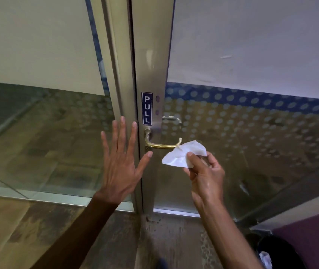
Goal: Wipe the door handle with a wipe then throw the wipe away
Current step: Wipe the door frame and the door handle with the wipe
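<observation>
The person stood close to a glass door (251, 144) with a metal frame (151, 74). The left hand (121, 162) was spread wide, fingers apart and pointing up, its palm toward the frame post just left of the door's edge; I could not tell whether it pressed the metal or hovered just off it. The thumb reached out to the right, its tip near the lower end of the handle's mount.

The handle (162, 145) was a brass lever on the frame, running level to the right and turned up at its free end. Above it a blue sign (147, 108) read PULL, top to bottom. A second handle (172, 119), silvery, showed through the glass on the far side.

The right hand (205, 167) pinched a white wipe (184, 154) between thumb and fingers, the other fingers curled in under it. The wipe stood crumpled and partly open, just beside the upturned end of the handle, its upper left edge touching or nearly touching the brass; most of the lever was bare.

The glass carried a band of pale dots. At the lower right corner, a dark bin (282, 255) sat on the floor with something white inside.
</observation>
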A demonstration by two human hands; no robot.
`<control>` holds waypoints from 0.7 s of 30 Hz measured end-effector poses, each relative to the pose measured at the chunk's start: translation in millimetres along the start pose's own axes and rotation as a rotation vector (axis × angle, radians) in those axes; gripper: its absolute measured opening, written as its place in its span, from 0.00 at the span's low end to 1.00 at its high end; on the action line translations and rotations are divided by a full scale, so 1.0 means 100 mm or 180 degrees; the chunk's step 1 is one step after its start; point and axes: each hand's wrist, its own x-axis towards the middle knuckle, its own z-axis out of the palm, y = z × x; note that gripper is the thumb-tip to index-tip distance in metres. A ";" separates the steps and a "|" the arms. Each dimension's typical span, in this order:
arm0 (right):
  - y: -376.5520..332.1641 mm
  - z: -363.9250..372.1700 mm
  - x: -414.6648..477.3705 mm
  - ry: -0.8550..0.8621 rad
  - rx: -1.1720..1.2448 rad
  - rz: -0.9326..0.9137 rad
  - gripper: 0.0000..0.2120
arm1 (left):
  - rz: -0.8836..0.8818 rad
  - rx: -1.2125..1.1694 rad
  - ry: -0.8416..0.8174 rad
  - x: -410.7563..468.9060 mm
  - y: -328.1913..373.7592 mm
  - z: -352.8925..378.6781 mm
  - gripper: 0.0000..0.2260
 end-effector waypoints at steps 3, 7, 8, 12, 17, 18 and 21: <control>-0.06 0.18 0.23 -0.0031 -0.0103 -0.0251 0.10 | 0.0007 0.0121 0.0139 0.21 -0.06 0.09 0.36; -0.13 0.42 0.49 -0.0145 -0.0757 -0.1302 0.11 | 0.0012 0.0308 0.0371 0.46 -0.12 0.20 0.35; -0.15 0.46 0.54 -0.0200 -0.1023 -0.1633 0.12 | 0.0026 0.0340 0.0430 0.51 -0.13 0.22 0.35; -0.25 0.62 0.79 -0.0133 -0.1859 -0.3073 0.12 | 0.0015 0.0338 0.0588 0.72 -0.16 0.31 0.35; -0.32 0.96 1.16 -0.0336 -0.2968 -0.6096 0.08 | -0.0067 0.0184 0.0602 0.85 -0.22 0.36 0.34; -0.29 1.03 1.23 -0.0546 -0.3125 -0.6287 0.09 | -0.0057 0.0146 0.0584 0.87 -0.23 0.37 0.34; -0.21 1.07 1.46 -0.1059 -0.3806 -0.6743 0.12 | 0.0061 0.0096 0.0489 0.90 -0.31 0.42 0.34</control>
